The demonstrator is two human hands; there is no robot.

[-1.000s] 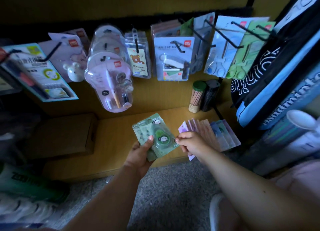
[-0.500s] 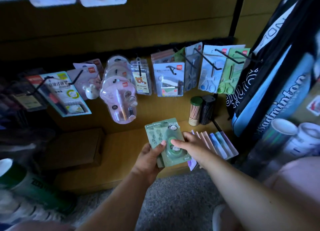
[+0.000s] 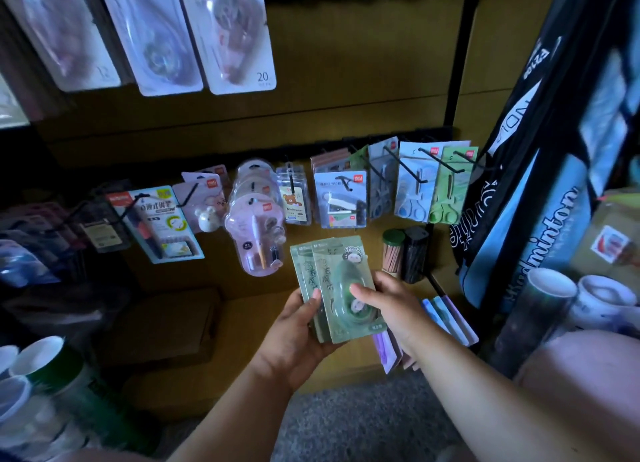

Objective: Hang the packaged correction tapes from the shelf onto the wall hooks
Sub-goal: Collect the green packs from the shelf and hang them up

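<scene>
centre frame: left hand [image 3: 294,337] grips green correction tape packs [image 3: 332,288] from below; right hand [image 3: 388,305] pinches their right edge.

Hanging on the wall: a packaged stapler [image 3: 341,203], blue scissors [image 3: 412,198], green scissors [image 3: 446,201] and a pink blister pack [image 3: 256,233]. A green-lidded pencil tube [image 3: 393,253] stands beside a black tube [image 3: 415,259]. A badminton bag [image 3: 540,219] leans at right.
</scene>
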